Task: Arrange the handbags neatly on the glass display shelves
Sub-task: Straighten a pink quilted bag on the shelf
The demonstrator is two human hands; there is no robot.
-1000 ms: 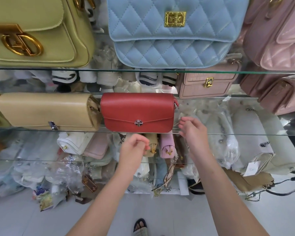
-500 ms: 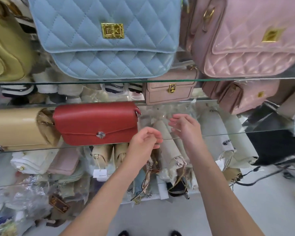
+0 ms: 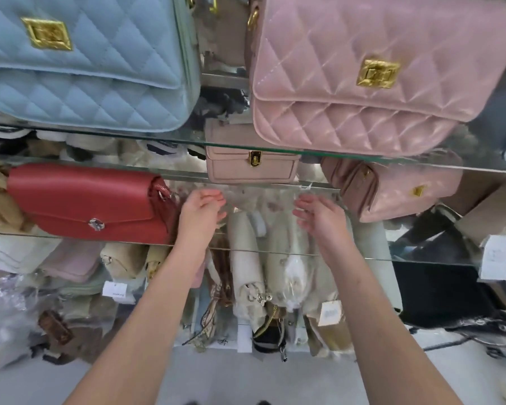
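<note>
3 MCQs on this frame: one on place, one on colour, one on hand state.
1. The red bag sits where?
A. left of both hands
B. top shelf
C. floor

2. Colour of the quilted bag at upper right?
A. green
B. pink
C. black

3. The left hand and right hand are:
A. gripping the red bag
B. carrying the blue bag
C. empty of any bag, over a bare stretch of shelf

Key: 1 A, it lies on the middle shelf leftward; 2 B, pink quilting; 3 C, neither hand grips a bag.
</note>
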